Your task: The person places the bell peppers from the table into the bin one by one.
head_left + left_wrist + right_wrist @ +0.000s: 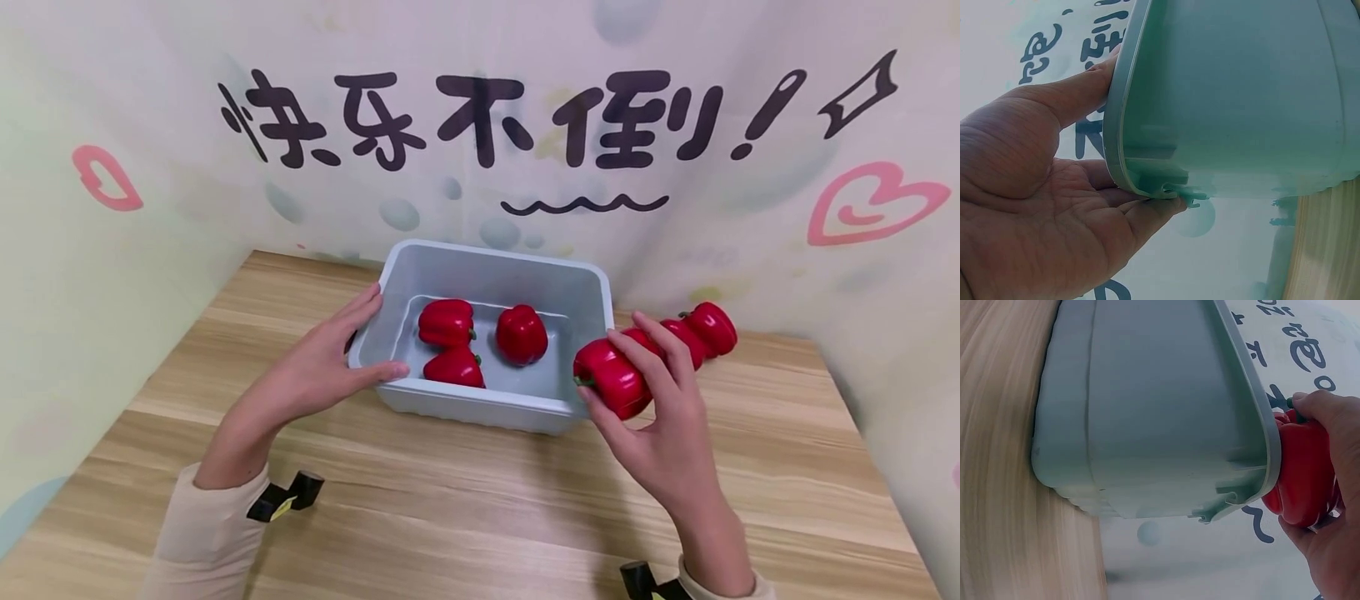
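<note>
A light blue-grey plastic bin (495, 398) stands on the table with three red bell peppers inside: one at the back left (445, 322), one at the front left (454, 367) and one near the middle (522, 335). My left hand (315, 367) holds the bin's left end, thumb over the front rim and fingers along the side; the left wrist view shows the rim (1116, 112) between them. My right hand (667, 429) grips another red bell pepper (617, 379) at the bin's right rim. In the right wrist view this pepper (1304, 469) shows beyond the rim, thumb by its green stem.
More red bell peppers (712, 329) lie on the table right of the bin, partly hidden behind my right hand. The wood-grain table (450, 508) ends at a printed cloth backdrop (450, 200) just behind the bin.
</note>
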{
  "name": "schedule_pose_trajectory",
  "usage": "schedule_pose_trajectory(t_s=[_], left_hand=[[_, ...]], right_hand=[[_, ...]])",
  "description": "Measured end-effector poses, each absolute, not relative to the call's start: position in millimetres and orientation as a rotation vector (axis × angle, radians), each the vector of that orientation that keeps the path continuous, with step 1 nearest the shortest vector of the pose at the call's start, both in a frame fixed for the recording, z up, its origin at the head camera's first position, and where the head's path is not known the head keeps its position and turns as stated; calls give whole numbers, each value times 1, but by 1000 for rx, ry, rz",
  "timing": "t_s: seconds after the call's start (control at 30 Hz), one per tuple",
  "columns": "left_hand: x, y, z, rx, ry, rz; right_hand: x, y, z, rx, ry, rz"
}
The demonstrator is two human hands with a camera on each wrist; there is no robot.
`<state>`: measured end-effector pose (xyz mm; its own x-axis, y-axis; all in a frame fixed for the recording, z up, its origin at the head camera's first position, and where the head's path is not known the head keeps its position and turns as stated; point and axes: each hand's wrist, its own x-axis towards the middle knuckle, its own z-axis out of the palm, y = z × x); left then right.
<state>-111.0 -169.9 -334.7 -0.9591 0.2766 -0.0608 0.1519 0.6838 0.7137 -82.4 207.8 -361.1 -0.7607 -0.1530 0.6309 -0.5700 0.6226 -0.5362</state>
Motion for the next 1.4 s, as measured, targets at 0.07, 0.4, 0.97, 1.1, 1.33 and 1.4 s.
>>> schedule_pose_trajectory(t_s=[0.07, 0.4, 0.97, 1.1, 1.33, 1.4], left_hand=[[-111, -170, -335, 353, 2729, 1139], [-111, -169, -335, 357, 2727, 1138], [-111, -169, -334, 358, 2728, 1135], [-111, -169, -335, 362, 2730, 1134], [-111, -170, -334, 361, 2728, 1129], [-111, -170, -334, 362, 2730, 1125]], right_hand=[[-82, 208, -361, 575, -2306, 1006], [-83, 209, -364, 631, -2318, 977], [-86, 217, -365, 628, -2257, 1026], [-87, 220, -366, 614, -2235, 1058], [-89, 228, -371, 527, -2269, 1112], [-90, 230, -373, 499, -2290, 1117]])
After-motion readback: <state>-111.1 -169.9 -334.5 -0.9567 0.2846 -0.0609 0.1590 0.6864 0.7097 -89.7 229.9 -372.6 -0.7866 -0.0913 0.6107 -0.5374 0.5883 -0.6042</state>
